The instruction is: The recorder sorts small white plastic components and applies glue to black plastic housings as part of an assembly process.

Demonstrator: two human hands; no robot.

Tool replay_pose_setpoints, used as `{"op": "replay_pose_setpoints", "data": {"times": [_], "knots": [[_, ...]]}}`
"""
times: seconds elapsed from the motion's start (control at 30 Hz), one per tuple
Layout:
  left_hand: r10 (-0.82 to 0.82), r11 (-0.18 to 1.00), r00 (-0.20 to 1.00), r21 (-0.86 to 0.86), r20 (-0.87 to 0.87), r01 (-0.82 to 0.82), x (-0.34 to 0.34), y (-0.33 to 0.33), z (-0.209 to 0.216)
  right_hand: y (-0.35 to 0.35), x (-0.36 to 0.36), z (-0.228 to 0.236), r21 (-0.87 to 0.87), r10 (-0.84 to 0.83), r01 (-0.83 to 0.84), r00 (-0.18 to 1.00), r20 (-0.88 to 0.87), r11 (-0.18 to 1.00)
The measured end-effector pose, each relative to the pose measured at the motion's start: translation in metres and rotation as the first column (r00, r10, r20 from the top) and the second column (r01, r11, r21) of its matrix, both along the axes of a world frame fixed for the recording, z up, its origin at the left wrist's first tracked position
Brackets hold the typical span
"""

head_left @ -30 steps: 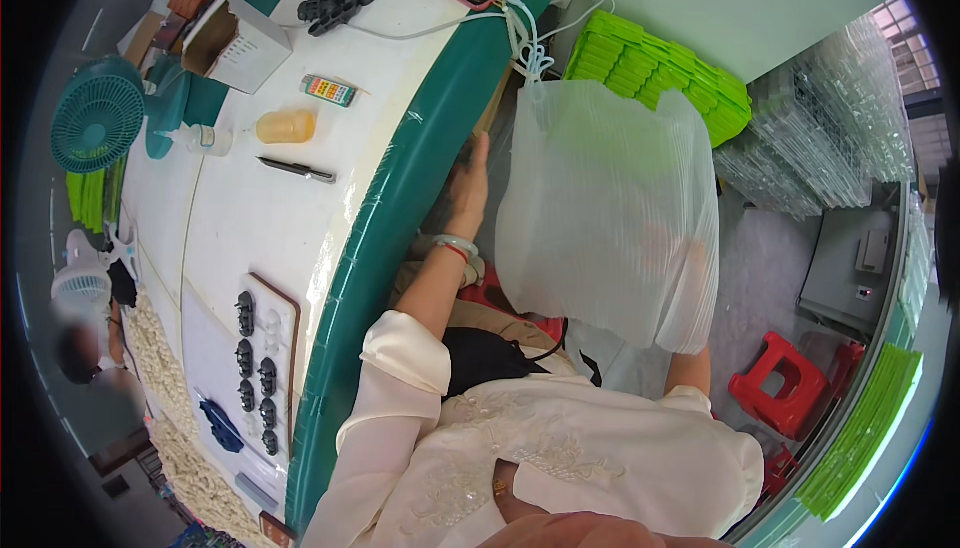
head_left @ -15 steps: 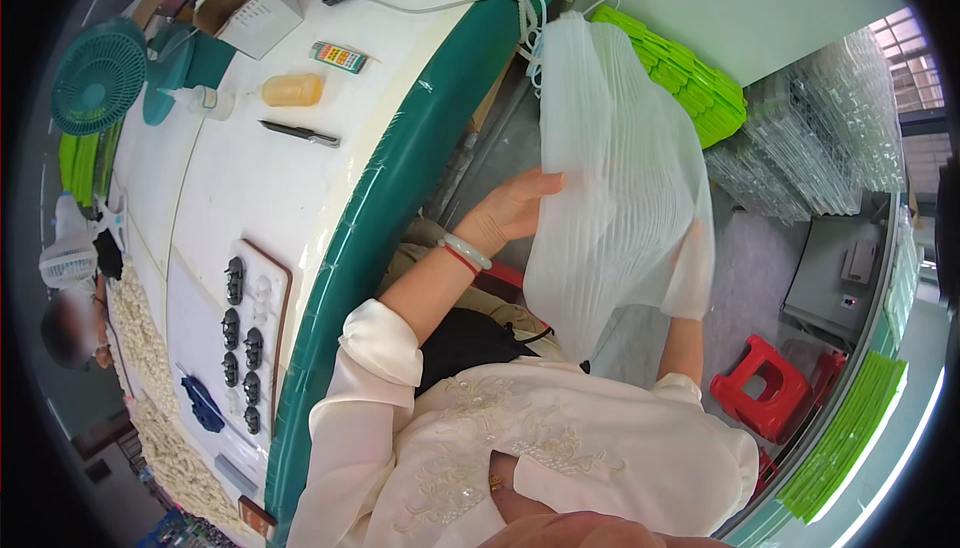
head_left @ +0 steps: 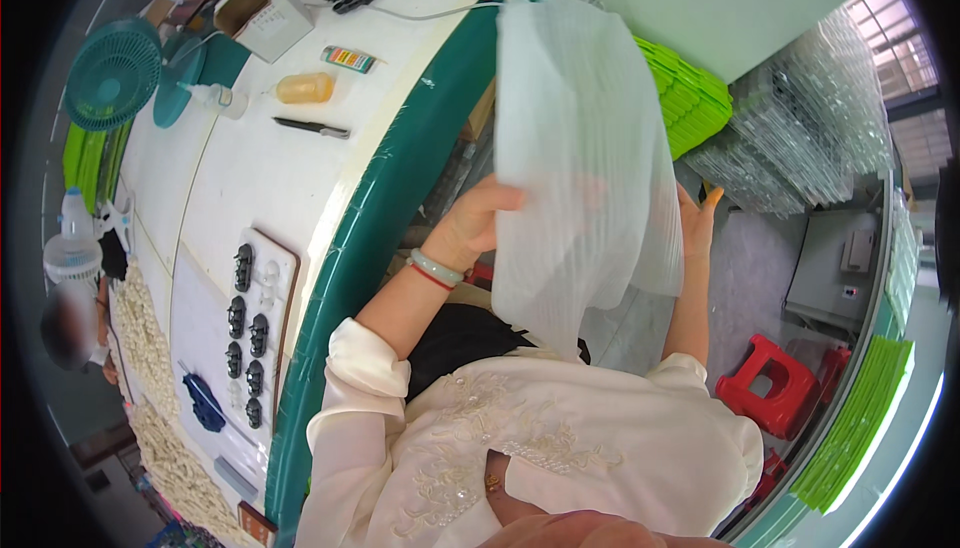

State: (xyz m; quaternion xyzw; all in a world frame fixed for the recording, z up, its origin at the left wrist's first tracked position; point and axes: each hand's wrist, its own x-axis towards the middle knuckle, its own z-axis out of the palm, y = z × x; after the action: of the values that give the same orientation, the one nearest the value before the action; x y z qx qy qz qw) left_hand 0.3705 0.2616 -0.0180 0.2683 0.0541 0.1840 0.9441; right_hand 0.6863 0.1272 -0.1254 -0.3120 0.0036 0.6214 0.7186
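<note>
Toward one o'clock, a cloudy white sheet [head_left: 590, 138] hangs between two hands: the left hand [head_left: 478, 220] holds its edge; the right hand [head_left: 695, 225], at three, is spread wide beside it. Near ten, a bottle [head_left: 320, 86] contains amber liquid [head_left: 300, 90]; at eight, a tray [head_left: 282, 298] carries black pieces [head_left: 258, 336].

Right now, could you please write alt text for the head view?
A person's left hand and right hand are at opposite sides of a translucent white sheet. A white table with small black parts is on the left, a red stool on the right.
</note>
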Motion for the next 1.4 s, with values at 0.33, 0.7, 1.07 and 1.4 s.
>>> {"op": "replay_pose_setpoints", "data": {"times": [0.33,0.7,1.07,1.4], "knots": [[0.481,0.846,0.830,0.098,0.282,-0.523,-0.084,-0.019,0.081,0.074,-0.057,0.085,0.106,0.090,-0.208,0.752,0.652,0.972],[0.881,-0.443,-0.330,0.344,0.339,-0.828,-0.323,-0.310,0.137,0.111,-0.309,0.182,0.559,-0.484,-0.781,0.388,0.784,0.280],[-0.390,-0.844,-0.895,0.472,-0.217,0.253,-0.133,-0.662,0.025,-0.082,-0.580,0.188,0.213,-0.136,-0.665,0.431,0.892,-0.715],[-0.831,-0.133,-0.484,0.942,-0.275,-0.307,-0.065,-0.761,-0.097,-0.170,-0.725,0.022,-0.308,-0.523,-0.593,0.231,0.820,-0.744]]}}
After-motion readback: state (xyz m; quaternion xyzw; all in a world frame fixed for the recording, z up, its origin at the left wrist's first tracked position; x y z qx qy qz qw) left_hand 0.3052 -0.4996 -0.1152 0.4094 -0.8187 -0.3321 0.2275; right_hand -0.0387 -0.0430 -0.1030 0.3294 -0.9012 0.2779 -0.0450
